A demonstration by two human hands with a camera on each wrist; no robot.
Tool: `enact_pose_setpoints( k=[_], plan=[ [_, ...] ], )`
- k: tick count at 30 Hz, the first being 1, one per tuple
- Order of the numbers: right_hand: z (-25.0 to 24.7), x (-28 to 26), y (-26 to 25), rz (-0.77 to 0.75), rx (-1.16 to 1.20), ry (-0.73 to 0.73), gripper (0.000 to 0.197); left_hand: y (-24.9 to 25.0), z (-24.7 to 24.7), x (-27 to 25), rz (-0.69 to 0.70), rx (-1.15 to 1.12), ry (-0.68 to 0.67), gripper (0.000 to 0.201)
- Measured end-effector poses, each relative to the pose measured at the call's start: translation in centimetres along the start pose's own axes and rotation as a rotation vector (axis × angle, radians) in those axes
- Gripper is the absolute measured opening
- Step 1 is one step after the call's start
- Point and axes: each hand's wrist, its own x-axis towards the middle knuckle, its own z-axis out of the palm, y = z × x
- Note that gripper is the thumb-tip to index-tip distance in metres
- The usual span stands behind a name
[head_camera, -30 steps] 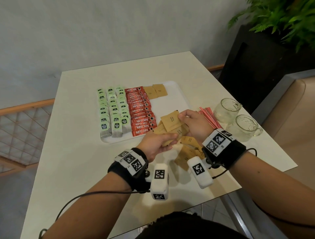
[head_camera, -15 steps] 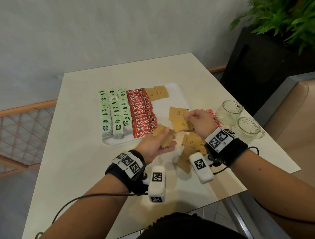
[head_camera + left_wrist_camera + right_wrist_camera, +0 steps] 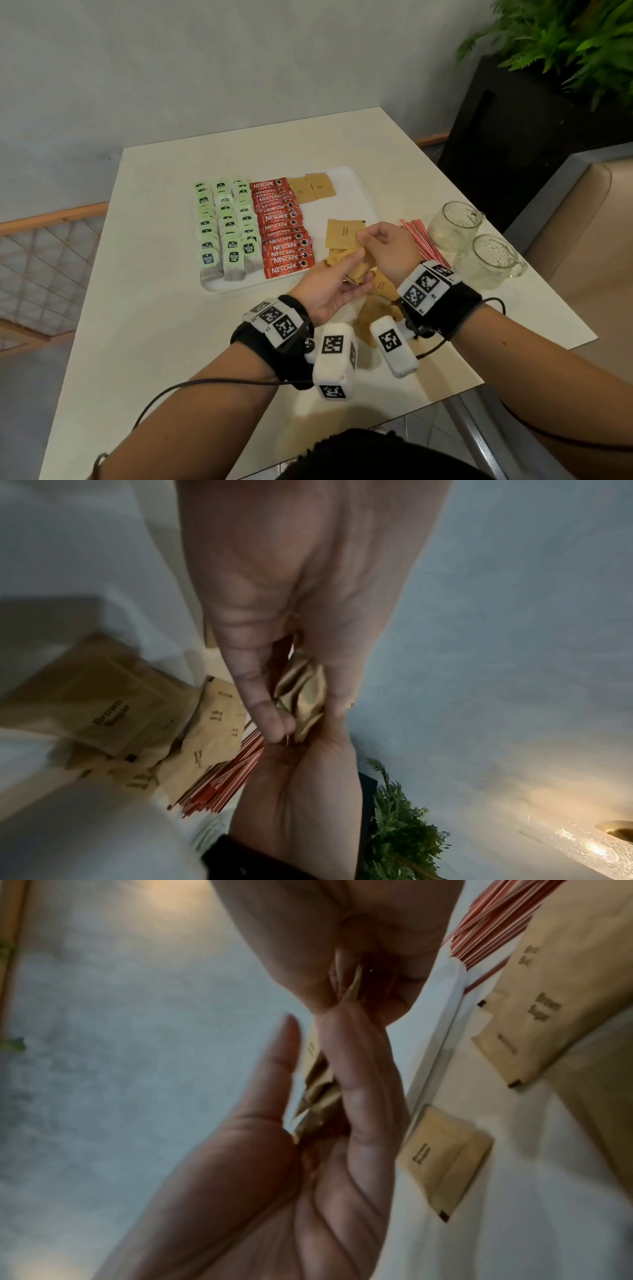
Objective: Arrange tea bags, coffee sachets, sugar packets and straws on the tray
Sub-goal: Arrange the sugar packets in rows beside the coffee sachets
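While the left hand (image 3: 329, 286) cups a small stack of brown sugar packets (image 3: 354, 270) between thumb and fingers, the right hand (image 3: 387, 251) pinches one sugar packet (image 3: 344, 233) above the white tray (image 3: 356, 202). Tea bags (image 3: 224, 226) and coffee sachets (image 3: 282, 228) fill the tray's left part in rows. Straws (image 3: 423, 238) lie on the bench (image 3: 154, 308), right of the tray.
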Motion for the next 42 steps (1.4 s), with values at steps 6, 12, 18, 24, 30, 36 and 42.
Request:
enact_pose_setpoints(
  k=[6, 12, 18, 24, 30, 36, 42],
  plan=[
    [-0.6, 0.2, 0.0, 0.076, 0.083, 0.034, 0.016, 0.3, -1.7, 0.2, 0.088, 0.019, 0.122, 0.023],
    [-0.2, -0.2, 0.0, 0.108, 0.061, -0.054, 0.013, 0.6, -2.3, 0.7, 0.216, -0.012, 0.188, 0.031],
    [0.0, 0.4, 0.1, 0.125, -0.004, -0.197, 0.012, 2.8, -3.4, 1.4, 0.258, 0.235, 0.260, 0.040],
    [-0.1, 3.3, -0.7, 0.017, -0.073, -0.299, 0.010, 4.8, -4.3, 1.9, 0.285, 0.435, 0.236, 0.045],
    [1.2, 7.5, -1.9, 0.062, -0.040, -0.343, 0.009, 7.8, -5.6, 3.3, 0.298, 0.350, 0.288, 0.036],
    [4.2, 12.5, -1.3, 0.326, 0.059, -0.200, 0.013, 10.1, -8.0, 4.1, 0.275, 0.135, 0.354, 0.026],
    [6.7, 16.2, -1.0, 0.401, 0.060, -0.214, 0.012, 11.6, -10.1, 4.9, 0.282, 0.036, 0.406, 0.020]
  ],
)
